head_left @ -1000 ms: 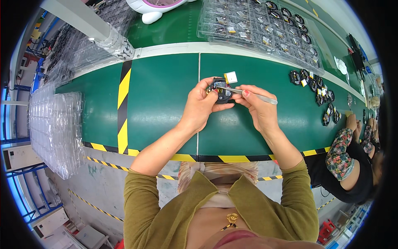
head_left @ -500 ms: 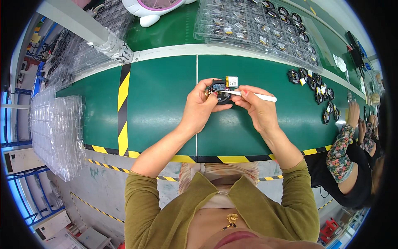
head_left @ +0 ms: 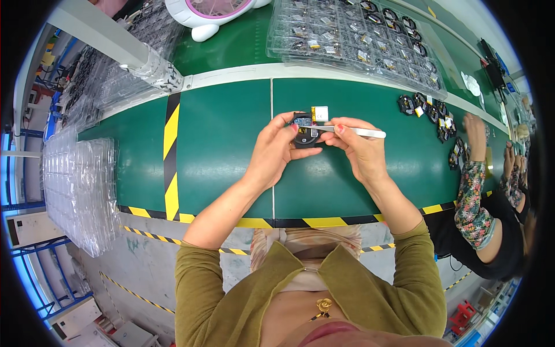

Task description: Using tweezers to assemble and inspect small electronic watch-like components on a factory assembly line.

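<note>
My left hand [head_left: 274, 146] grips a round black device housing [head_left: 307, 139] by its left side, thumb on top. Inside the housing a small circuit board shows. A silvery-white battery pouch [head_left: 320, 114] with a yellow taped end sticks out at the housing's far edge. In my right hand [head_left: 357, 141] is a pair of white tweezers [head_left: 365, 132], pinched between thumb and fingers. Their thin tips point left, over the board, close to my left thumb. Whether the tips touch anything is too small to tell.
Several similar black housings [head_left: 432, 113] lie on the green table to the right, where a co-worker's hand [head_left: 476, 136] reaches in. Clear trays of parts [head_left: 347, 40] stand behind a white rail. Stacked clear plastic trays [head_left: 81, 191] are at left, near a metal post [head_left: 110, 34].
The tweezers' tips have shifted slightly left over the board, and the tweezers lie a little flatter. At right, the co-worker's hand has moved left toward the pile of housings.
</note>
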`<state>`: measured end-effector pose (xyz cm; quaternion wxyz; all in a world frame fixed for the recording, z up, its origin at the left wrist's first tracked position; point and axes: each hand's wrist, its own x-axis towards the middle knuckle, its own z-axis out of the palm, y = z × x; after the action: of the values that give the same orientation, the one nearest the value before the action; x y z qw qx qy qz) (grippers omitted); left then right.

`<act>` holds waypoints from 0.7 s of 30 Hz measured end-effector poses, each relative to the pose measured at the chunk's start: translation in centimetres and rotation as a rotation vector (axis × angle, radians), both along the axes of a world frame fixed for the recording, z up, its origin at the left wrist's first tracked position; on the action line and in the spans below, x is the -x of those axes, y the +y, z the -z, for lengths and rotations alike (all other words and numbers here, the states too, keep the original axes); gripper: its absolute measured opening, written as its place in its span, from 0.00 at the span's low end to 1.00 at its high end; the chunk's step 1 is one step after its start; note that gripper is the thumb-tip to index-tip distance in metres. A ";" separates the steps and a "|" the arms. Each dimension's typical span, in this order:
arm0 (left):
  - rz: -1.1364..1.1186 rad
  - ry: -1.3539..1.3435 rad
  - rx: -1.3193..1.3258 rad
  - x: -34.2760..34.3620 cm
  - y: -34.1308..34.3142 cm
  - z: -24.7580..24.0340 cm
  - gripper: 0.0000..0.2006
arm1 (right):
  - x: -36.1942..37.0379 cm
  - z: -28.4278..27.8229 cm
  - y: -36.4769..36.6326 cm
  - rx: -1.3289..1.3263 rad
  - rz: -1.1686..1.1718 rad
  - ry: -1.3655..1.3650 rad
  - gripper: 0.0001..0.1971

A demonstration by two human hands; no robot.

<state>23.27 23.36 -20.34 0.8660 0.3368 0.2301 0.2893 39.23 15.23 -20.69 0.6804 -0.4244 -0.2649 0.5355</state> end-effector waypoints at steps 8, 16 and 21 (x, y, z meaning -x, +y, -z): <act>-0.063 0.091 -0.004 -0.3 0.7 0.1 0.13 | 1.1 -1.7 -0.9 -0.043 -0.242 -0.166 0.16; 0.005 0.040 0.015 -0.5 0.2 0.0 0.16 | 2.0 -1.2 -0.8 0.325 -0.530 -0.278 0.09; 0.076 0.046 -0.059 0.0 -0.1 0.4 0.18 | 2.5 -0.8 -0.8 0.313 -0.496 -0.284 0.08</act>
<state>23.28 23.25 -20.72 0.8606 0.3771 0.2283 0.2550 36.77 14.48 -19.86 0.4122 -0.5167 -0.3669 0.6546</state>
